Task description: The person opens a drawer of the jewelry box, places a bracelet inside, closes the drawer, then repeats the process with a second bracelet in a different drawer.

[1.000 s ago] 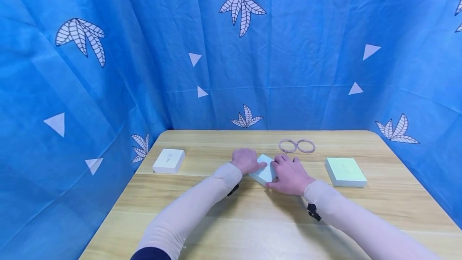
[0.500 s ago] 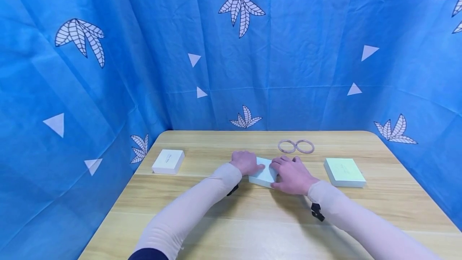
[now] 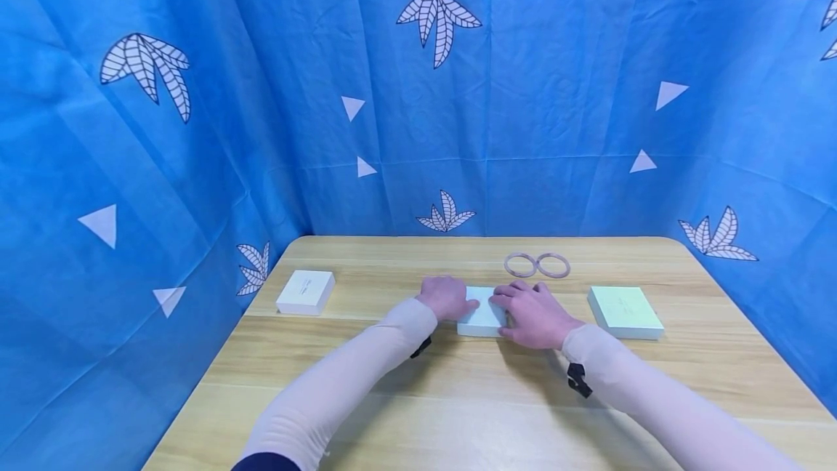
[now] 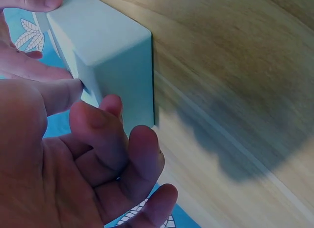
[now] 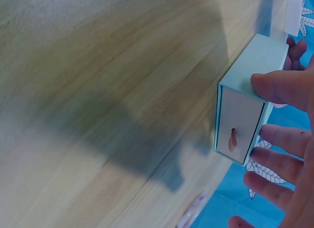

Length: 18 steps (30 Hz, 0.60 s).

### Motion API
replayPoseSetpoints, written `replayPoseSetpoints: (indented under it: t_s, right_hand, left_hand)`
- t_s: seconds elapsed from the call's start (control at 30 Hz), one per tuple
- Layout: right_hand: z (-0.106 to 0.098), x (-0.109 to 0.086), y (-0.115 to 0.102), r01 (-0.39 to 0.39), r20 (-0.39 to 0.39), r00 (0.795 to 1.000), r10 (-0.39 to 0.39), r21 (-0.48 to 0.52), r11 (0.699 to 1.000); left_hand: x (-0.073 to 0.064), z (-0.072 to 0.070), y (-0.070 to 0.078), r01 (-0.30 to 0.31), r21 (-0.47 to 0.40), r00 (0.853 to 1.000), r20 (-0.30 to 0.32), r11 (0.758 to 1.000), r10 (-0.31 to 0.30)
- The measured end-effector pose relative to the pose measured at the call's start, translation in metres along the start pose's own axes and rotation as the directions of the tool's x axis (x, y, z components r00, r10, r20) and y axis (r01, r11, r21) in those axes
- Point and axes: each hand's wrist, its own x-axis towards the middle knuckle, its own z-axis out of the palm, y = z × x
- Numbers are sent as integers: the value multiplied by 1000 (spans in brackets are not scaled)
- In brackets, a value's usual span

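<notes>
A small pale-blue box (image 3: 482, 317) lies flat between the two hands at the middle of the table, its long side facing me. My left hand (image 3: 447, 299) holds the left end, thumb over the top edge and fingers bent at the end face. From the other side my right hand (image 3: 534, 316) grips the box, thumb against the near side and fingers on top. In the right wrist view, a white drawer front (image 5: 239, 117) with a small brown tab (image 5: 232, 139) shows in the box's end. Part of the lid is hidden by fingers.
Two pinkish bangles (image 3: 521, 276) lie side by side behind the right hand. A white box (image 3: 306, 292) sits at the left of the wooden table (image 3: 418, 413), and a pale-green box (image 3: 625, 312) at the right. Blue patterned curtain (image 3: 556, 93) surrounds the table's back and sides.
The pale-blue box has turned from a slanted position to lie square to the table, both hands staying on it. The right hand has shifted slightly to the right. Other things have stayed put.
</notes>
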Motion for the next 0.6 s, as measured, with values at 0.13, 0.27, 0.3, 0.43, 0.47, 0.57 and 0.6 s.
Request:
replayPoseSetpoints:
  t_s: [0.13,0.27,0.3,0.43,0.47,0.57,0.6]
  right_hand:
    - [-1,1,0,3,3,1000,-3,22,1000]
    - [-1,3,2,0,6,1000,0,25,1000]
    - [-1,3,3,-3,7,1000,3,26,1000]
    - [1,3,4,-8,9,1000,7,34,999]
    - [1,3,4,-6,8,1000,6,36,999]
    - [3,3,3,-7,5,1000,6,42,999]
    - [3,3,3,-5,3,1000,5,43,999]
  left_hand:
    - [0,1,-3,-23,-16,1000,-2,1000,23]
    - [0,2,-5,-30,-31,999,-18,999,29]
    - [0,2,-6,-29,-36,999,-20,999,29]
    - [0,2,-6,-26,-42,999,-20,999,25]
    - [-1,3,-6,-27,-42,999,-20,999,26]
    - [-1,3,-7,-29,-42,999,-25,999,28]
    - [-1,3,-7,-29,-42,999,-26,999,28]
